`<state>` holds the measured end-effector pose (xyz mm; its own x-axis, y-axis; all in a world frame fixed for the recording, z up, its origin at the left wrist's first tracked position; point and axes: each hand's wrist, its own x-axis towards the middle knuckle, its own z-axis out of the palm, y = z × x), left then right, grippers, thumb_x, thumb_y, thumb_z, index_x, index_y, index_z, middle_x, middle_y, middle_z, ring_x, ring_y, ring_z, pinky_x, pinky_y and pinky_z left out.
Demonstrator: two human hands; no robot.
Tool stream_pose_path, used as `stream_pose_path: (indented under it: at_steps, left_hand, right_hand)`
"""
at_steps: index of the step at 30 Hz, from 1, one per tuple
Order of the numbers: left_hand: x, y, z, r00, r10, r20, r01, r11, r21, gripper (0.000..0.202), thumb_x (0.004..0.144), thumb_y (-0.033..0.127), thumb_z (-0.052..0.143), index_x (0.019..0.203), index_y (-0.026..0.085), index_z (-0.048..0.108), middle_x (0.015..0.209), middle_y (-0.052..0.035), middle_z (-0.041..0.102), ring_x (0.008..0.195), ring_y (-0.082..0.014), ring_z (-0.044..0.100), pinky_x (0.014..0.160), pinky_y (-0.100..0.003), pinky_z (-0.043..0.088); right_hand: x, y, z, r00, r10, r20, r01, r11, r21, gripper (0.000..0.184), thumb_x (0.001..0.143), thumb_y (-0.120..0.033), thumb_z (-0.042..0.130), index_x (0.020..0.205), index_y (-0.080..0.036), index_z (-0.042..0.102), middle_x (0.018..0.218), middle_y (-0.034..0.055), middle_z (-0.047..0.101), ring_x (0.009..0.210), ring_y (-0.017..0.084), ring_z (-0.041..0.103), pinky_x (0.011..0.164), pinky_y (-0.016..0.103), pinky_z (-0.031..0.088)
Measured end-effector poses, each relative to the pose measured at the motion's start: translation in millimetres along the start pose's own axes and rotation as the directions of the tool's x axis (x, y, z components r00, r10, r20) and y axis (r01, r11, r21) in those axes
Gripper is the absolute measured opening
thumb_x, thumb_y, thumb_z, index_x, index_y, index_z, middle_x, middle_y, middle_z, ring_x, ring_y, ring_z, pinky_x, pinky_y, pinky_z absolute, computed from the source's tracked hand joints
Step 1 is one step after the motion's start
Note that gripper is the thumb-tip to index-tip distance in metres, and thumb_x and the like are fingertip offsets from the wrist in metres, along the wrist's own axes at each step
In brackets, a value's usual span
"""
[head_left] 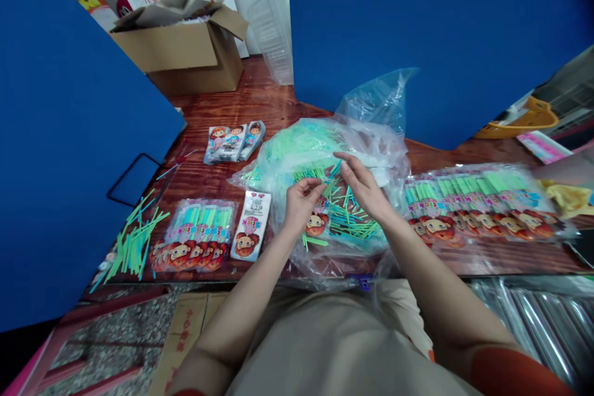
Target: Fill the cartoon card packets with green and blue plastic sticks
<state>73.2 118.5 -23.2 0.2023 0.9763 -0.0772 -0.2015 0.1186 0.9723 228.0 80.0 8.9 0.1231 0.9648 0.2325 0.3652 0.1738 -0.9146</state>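
My left hand (pixel 301 201) is curled shut around a small printed packet (pixel 316 223) and a bunch of green sticks poking out below it. My right hand (pixel 361 184) reaches into the loose green sticks (pixel 346 213), fingers pinched on a few of them. Both hands hover over a big clear plastic bag (pixel 320 148) full of green and blue sticks, lying in the middle of the wooden table (pixel 241 105).
Filled packets lie in a row at the right (pixel 477 204) and in a pile at the left (pixel 197 241), with one empty packet (pixel 250 232) beside it. Loose sticks (pixel 134 238) lie at the table's left edge. A cardboard box (pixel 185 49) stands at the back. Blue panels surround the table.
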Motion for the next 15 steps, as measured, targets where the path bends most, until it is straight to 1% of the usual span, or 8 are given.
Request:
stream_pose_path:
  at_steps: [1, 3, 6, 8, 10, 11, 13, 15]
  left_hand:
    - [1.1, 1.0, 0.7, 1.000, -0.002, 0.003, 0.002, 1.000, -0.005, 0.022, 0.065, 0.029, 0.080, 0.077, 0.014, 0.070, 0.071, -0.0001, 0.068, 0.063, -0.0105, 0.057, 0.064, -0.023, 0.045]
    - [2.6, 4.8, 2.1, 1.000, -0.017, 0.005, 0.018, 0.999, -0.028, 0.021, 0.063, 0.028, 0.080, 0.076, 0.014, 0.070, 0.070, 0.0002, 0.068, 0.063, -0.0103, 0.057, 0.064, -0.023, 0.045]
    - [2.5, 13.1, 3.5, 0.999, -0.050, 0.016, 0.051, 0.997, -0.060, 0.024, 0.061, 0.029, 0.082, 0.076, 0.014, 0.069, 0.070, 0.0004, 0.068, 0.063, -0.0102, 0.057, 0.063, -0.023, 0.045]
    - [1.4, 18.4, 3.5, 0.998, -0.063, 0.025, 0.064, 0.995, -0.072, 0.026, 0.060, 0.030, 0.083, 0.075, 0.015, 0.069, 0.069, 0.0004, 0.068, 0.063, -0.0101, 0.057, 0.062, -0.022, 0.045]
    - [-0.1, 22.3, 3.2, 0.997, -0.068, 0.024, 0.069, 0.994, -0.082, 0.027, 0.058, 0.031, 0.084, 0.074, 0.015, 0.069, 0.070, 0.0007, 0.068, 0.063, -0.0099, 0.057, 0.063, -0.022, 0.045]
    - [-0.8, 23.7, 3.0, 0.997, -0.070, 0.024, 0.072, 0.994, -0.086, 0.027, 0.057, 0.031, 0.085, 0.074, 0.015, 0.069, 0.069, 0.0007, 0.068, 0.064, -0.0099, 0.057, 0.063, -0.022, 0.045]
    - [-2.3, 25.7, 3.0, 0.997, -0.078, 0.030, 0.080, 0.993, -0.087, 0.028, 0.057, 0.031, 0.085, 0.073, 0.015, 0.070, 0.068, 0.0011, 0.067, 0.063, -0.0096, 0.056, 0.062, -0.022, 0.045]
    - [-3.9, 27.0, 3.4, 0.995, -0.085, 0.046, 0.089, 0.992, -0.093, 0.029, 0.056, 0.033, 0.086, 0.072, 0.015, 0.070, 0.066, 0.0016, 0.066, 0.061, -0.0090, 0.055, 0.060, -0.021, 0.044]
  right_hand:
    - [0.4, -0.2, 0.4, 1.000, -0.013, 0.012, 0.014, 1.000, -0.019, 0.050, 0.097, -0.058, 0.040, 0.128, -0.023, 0.060, 0.091, 0.0040, 0.068, 0.081, 0.020, 0.062, 0.077, 0.035, 0.050]
    - [0.6, -1.7, 0.7, 1.000, -0.023, -0.011, 0.023, 0.999, -0.034, 0.048, 0.098, -0.056, 0.041, 0.120, -0.022, 0.066, 0.099, 0.0057, 0.070, 0.090, 0.022, 0.064, 0.083, 0.036, 0.049]
    - [-0.5, -5.7, -0.5, 0.999, -0.037, -0.031, 0.036, 0.999, -0.040, 0.045, 0.098, -0.054, 0.042, 0.120, -0.022, 0.066, 0.111, 0.0074, 0.071, 0.100, 0.022, 0.064, 0.090, 0.038, 0.048]
    - [-1.6, -8.9, -2.2, 0.999, -0.052, -0.014, 0.051, 0.997, -0.052, 0.044, 0.097, -0.053, 0.045, 0.124, -0.023, 0.063, 0.115, 0.0078, 0.070, 0.101, 0.022, 0.064, 0.090, 0.038, 0.049]
    - [-2.7, -12.3, -4.0, 0.998, -0.066, -0.022, 0.066, 0.997, -0.032, 0.043, 0.097, -0.052, 0.046, 0.127, -0.024, 0.060, 0.113, 0.0074, 0.071, 0.098, 0.021, 0.065, 0.087, 0.037, 0.050]
    - [-3.2, -14.0, -4.9, 0.997, -0.072, -0.030, 0.071, 0.997, -0.029, 0.042, 0.098, -0.052, 0.046, 0.124, -0.024, 0.061, 0.108, 0.0068, 0.071, 0.095, 0.021, 0.065, 0.084, 0.035, 0.051]
    - [-4.0, -17.5, -6.3, 0.996, -0.084, -0.012, 0.083, 0.994, -0.066, 0.038, 0.097, -0.052, 0.047, 0.111, -0.022, 0.066, 0.097, 0.0056, 0.072, 0.088, 0.020, 0.066, 0.078, 0.033, 0.051]
    - [-4.6, -20.9, -7.0, 0.994, -0.106, 0.014, 0.107, 0.986, -0.125, 0.036, 0.096, -0.052, 0.050, 0.099, -0.022, 0.068, 0.094, 0.0058, 0.072, 0.086, 0.020, 0.066, 0.076, 0.032, 0.050]
